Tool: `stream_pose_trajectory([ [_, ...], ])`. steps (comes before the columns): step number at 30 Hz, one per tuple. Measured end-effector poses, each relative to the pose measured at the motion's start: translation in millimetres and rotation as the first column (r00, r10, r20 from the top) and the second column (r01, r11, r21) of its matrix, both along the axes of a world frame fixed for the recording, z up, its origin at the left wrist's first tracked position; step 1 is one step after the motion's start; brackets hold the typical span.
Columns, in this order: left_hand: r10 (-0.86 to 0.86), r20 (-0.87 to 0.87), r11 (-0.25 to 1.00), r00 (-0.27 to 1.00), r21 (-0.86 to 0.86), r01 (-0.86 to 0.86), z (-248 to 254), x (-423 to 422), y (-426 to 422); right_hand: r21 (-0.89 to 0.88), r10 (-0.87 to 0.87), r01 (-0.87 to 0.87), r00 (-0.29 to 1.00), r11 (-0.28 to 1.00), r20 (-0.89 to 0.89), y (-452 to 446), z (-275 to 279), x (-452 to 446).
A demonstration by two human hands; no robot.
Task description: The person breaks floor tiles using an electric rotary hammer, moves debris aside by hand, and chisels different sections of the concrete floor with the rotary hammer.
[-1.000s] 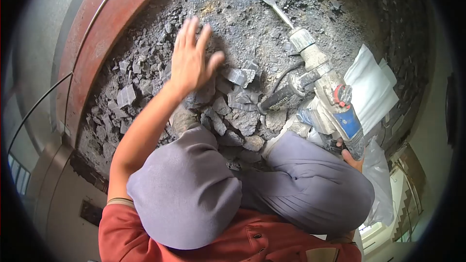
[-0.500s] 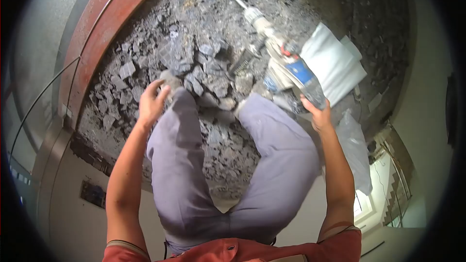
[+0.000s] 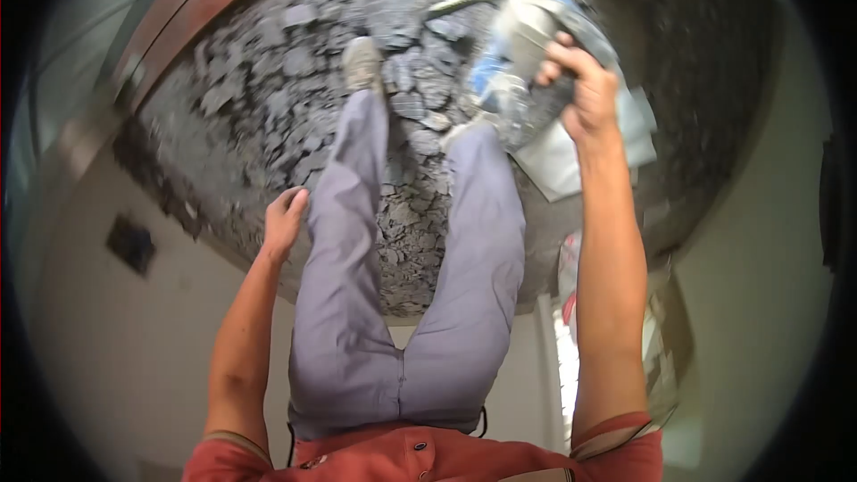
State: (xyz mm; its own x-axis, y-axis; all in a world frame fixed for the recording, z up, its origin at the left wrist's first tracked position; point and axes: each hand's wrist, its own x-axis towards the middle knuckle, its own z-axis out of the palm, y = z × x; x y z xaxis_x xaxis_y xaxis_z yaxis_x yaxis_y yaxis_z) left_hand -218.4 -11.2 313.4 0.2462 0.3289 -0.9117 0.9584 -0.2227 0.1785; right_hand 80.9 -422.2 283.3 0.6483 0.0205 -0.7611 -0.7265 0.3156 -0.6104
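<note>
My right hand is closed, its fingers curled around the rear grip of a demolition hammer. The tool is smeared by motion; its chisel end cannot be made out. Beside my left knee, my left hand hangs with nothing in it, thumb and fingers slightly apart. Broken tile and mortar rubble covers the floor around my shoes. A white sheet or sack lies under and beyond my right hand. A blue and white bag-like item sits by my right shoe, blurred.
My left shoe stands on the rubble. A dark bar-like piece lies among the chunks. A reddish curved border runs along the upper left. Pale wall is behind me, with a dark square opening.
My view has risen and shifted as my legs straightened. My left hand has come away from my knee and shoe area. My right hand has moved up with the hammer's rear end.
</note>
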Motion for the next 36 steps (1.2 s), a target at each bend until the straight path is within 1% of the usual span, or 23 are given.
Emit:
stream_pose_trajectory([
  [2,0.039,0.035,0.999,0.999,-0.028,-0.038,3.5,-22.6,6.0,-0.014,-0.130,0.129,0.990,0.991,-0.057,12.2,2.0,2.0],
  [3,0.023,0.047,0.999,0.999,-0.042,-0.021,15.2,-17.5,4.4,-0.016,-0.122,0.121,0.989,0.993,-0.087,13.9,4.0,-1.4],
  [4,0.089,0.050,0.994,0.995,-0.063,-0.085,22.5,-15.8,2.6,-0.029,-0.118,0.115,0.986,0.993,-0.115,19.8,9.0,-6.7],
  [6,0.111,0.040,0.992,0.993,-0.056,-0.109,26.8,-22.7,6.7,-0.111,-0.056,0.044,0.992,0.993,-0.111,43.6,28.3,-14.4],
  [7,0.144,0.044,0.989,0.989,-0.042,-0.142,28.4,-26.7,9.8,-0.159,-0.010,-0.009,0.993,0.987,-0.117,56.5,39.3,-18.4],
  [9,0.128,0.023,0.990,0.992,-0.062,-0.126,34.4,-36.6,17.2,-0.239,0.108,-0.134,0.987,0.962,-0.117,78.4,59.9,-29.0],
  [10,0.169,0.036,0.985,0.985,-0.040,-0.167,38.0,-40.2,22.3,-0.247,0.156,-0.181,0.981,0.952,-0.117,88.2,72.7,-35.8],
  [12,0.085,0.060,0.996,0.995,-0.028,-0.084,50.0,-53.2,26.4,-0.227,0.220,-0.253,0.962,0.940,-0.162,96.9,91.4,-56.3],
  [14,0.206,0.071,0.978,0.976,0.002,-0.207,71.1,-77.0,22.2,-0.180,0.287,-0.325,0.936,0.929,-0.205,101.0,110.6,-79.7],
  [16,0.191,0.087,0.980,0.978,0.043,-0.196,94.2,-139.4,7.6,-0.083,0.346,-0.378,0.901,0.922,-0.261,111.1,134.3,-100.1],
  [18,0.236,-0.018,0.969,0.972,0.072,-0.234,128.9,-234.1,-36.8,-0.044,0.406,-0.437,0.865,0.898,-0.296,133.9,164.4,-114.2],
  [19,0.221,-0.161,0.973,0.962,0.100,-0.207,157.3,-267.3,-66.5,-0.022,0.484,-0.506,0.835,0.862,-0.262,131.8,166.1,-118.8],
  [20,0.305,-0.192,0.952,0.933,0.057,-0.299,172.9,-324.6,-101.0,-0.009,0.558,-0.574,0.800,0.819,-0.221,132.0,167.9,-124.8],
  [22,0.261,-0.435,0.960,0.862,0.025,-0.278,231.5,-345.5,-145.7,-0.020,0.655,-0.672,0.727,0.740,-0.203,134.9,178.6,-135.5],
  [23,0.292,-0.440,0.949,0.849,0.026,-0.313,241.6,-365.0,-167.2,-0.077,0.700,-0.722,0.688,0.688,-0.193,138.7,183.9,-143.6],
  [24,0.330,-0.462,0.918,0.823,-0.047,-0.394,242.2,-387.7,-188.7,-0.133,0.744,-0.766,0.643,0.629,-0.182,143.6,189.0,-151.2],
  [25,0.361,-0.492,0.875,0.792,-0.115,-0.470,242.3,-411.2,-210.3,-0.130,0.765,-0.786,0.618,0.605,-0.178,147.6,192.2,-158.3],
  [26,0.426,-0.498,0.821,0.756,-0.138,-0.554,237.6,-421.3,-221.0,-0.191,0.794,-0.815,0.577,0.546,-0.190,155.6,192.2,-163.4],
  [27,0.545,-0.474,0.736,0.692,-0.124,-0.665,227.2,-425.3,-228.4,-0.254,0.818,-0.834,0.540,0.489,-0.198,161.1,193.0,-167.8],
  [30,0.821,-0.384,0.419,0.422,-0.096,-0.903,188.5,-431.5,-230.0,-0.290,0.802,-0.823,0.554,0.488,-0.223,189.5,200.7,-181.9],
  [32,0.910,-0.338,0.216,0.239,-0.106,-0.971,162.5,-433.3,-219.4,-0.314,0.805,-0.829,0.541,0.462,-0.243,202.2,199.3,-186.9],
  [34,0.941,-0.312,0.094,0.129,-0.123,-0.988,144.1,-443.3,-197.7,-0.351,0.780,-0.818,0.557,0.456,-0.285,227.1,199.1,-197.0],
  [36,0.956,-0.282,0.050,0.083,-0.124,-0.991,141.1,-466.0,-180.2,-0.399,0.791,-0.823,0.533,0.403,-0.301,253.2,201.6,-214.6],
])
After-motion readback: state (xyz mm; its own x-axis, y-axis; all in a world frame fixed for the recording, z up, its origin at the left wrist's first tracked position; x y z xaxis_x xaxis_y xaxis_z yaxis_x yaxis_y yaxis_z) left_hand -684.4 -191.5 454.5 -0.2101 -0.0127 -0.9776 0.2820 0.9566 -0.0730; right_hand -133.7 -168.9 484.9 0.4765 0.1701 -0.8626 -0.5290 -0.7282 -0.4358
